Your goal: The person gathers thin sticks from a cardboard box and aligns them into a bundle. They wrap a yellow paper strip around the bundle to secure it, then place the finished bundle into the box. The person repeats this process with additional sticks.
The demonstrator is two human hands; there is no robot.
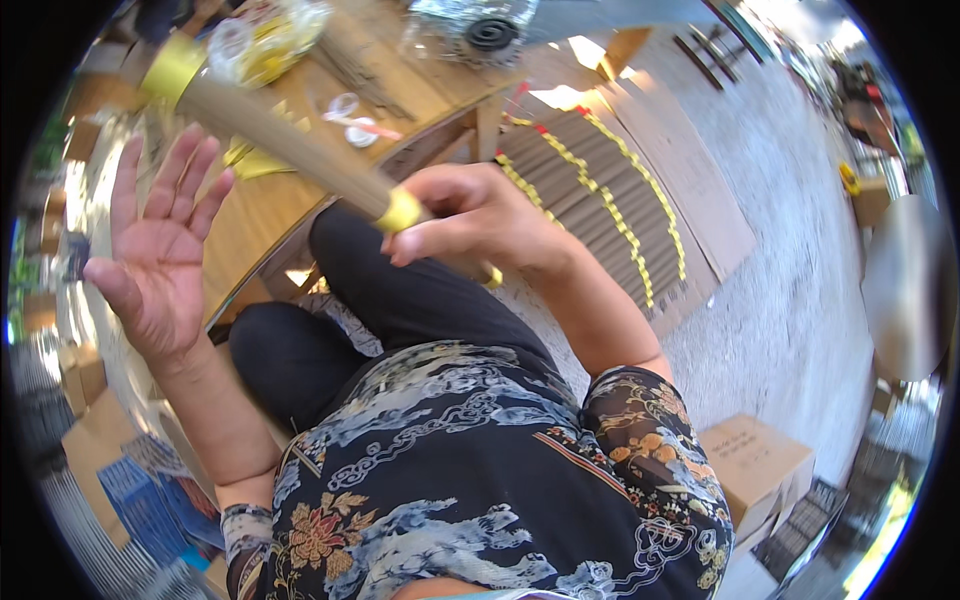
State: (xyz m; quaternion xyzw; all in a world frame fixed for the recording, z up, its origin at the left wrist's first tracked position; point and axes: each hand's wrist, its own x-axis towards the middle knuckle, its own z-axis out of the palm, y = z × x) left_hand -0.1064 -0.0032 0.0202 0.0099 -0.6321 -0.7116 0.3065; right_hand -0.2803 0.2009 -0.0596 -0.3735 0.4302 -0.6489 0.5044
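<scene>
Right hand (485, 215): at twelve o'clock from the sitter, I see thumb and fingers curled round the rod beside a yellow band.
Banded rod (290, 145): tan, blurred, slanting from that grip toward eleven.
Left hand (165, 250): at nine, palm up, fingers loosely spread, apart from the rod.
Wooden table (420, 85): at eleven, bearing plastic bags (262, 50).
Cardboard sheet (705, 215): at two, on the floor under yellow-banded rods (610, 165).
</scene>
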